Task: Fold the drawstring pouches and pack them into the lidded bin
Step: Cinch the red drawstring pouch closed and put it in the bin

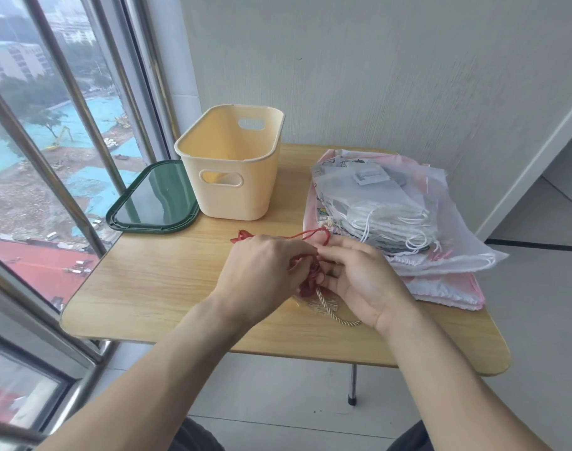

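Head view: left hand and right hand, fingers curled, pinch a bunched red pouch near the table's front edge. Cream bin stands open at the back edge, green lid beside it at the back-left corner. Pouch stack lies along the right edge.

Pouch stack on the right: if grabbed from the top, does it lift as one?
Probably not. The pouch stack is thin, sheer fabric, likely floppy and light. Layers lie skewed, so they would probably slide apart. Loose white cords may snag.
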### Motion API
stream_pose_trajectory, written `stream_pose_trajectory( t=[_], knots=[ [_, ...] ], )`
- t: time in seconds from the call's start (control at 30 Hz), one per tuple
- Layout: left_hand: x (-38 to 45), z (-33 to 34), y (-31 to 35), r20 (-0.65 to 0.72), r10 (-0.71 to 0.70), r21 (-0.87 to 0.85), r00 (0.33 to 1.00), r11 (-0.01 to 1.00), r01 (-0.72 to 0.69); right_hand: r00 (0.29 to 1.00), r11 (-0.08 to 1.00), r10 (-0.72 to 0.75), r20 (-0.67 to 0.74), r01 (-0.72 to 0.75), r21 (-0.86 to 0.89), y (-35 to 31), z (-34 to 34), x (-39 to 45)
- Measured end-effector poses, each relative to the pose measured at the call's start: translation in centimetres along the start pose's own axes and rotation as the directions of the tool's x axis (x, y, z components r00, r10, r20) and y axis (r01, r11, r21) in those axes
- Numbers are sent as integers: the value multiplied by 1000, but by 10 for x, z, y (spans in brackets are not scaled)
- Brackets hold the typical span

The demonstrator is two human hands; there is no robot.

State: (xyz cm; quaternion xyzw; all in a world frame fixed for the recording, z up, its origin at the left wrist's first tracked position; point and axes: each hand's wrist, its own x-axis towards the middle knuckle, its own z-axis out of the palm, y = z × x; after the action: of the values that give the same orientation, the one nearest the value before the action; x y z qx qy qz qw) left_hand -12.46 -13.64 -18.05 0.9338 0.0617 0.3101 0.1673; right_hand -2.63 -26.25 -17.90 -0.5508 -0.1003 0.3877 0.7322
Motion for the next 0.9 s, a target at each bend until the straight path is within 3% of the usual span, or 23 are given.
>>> stream_pose_trajectory(
  t=[0.1, 0.23, 0.3, 0.4, 0.53, 0.7, 0.83, 0.9],
  knots=[
    [-1, -3, -3, 199, -192, -178, 961, 957, 228, 996, 998, -46, 71, 49, -42, -3, -6, 0],
    [-1, -12, -9, 488, -241, -405, 839, 789, 461, 958, 861, -206, 199, 275, -428, -2, -17, -3],
    [-2, -18, -12, 652, -239, -467, 720, 621, 630, 934, 805, -213, 287, 334, -490, -3, -18, -5],
    [-1, -21, -15, 815, -211, -475, 539, 289, 831, 903, 757, -232, 361, 401, -515, -4, -18, -5],
    [1, -20, -15, 866, -238, -455, 441, -7, 890, 899, 627, -264, 349, 435, -646, 1, -22, -4],
    [3, -17, -11, 851, -297, -480, 433, -107, 870, 881, 549, -302, 364, 472, -689, 2, -21, -4],
    [1, -14, -8, 851, -318, -472, 419, -113, 874, 913, 639, -269, 305, 406, -653, -3, -20, -5],
    [1, -13, -6, 852, -326, -464, 409, -110, 879, 900, 592, -315, 302, 435, -678, -2, -21, -4]
  ],
)
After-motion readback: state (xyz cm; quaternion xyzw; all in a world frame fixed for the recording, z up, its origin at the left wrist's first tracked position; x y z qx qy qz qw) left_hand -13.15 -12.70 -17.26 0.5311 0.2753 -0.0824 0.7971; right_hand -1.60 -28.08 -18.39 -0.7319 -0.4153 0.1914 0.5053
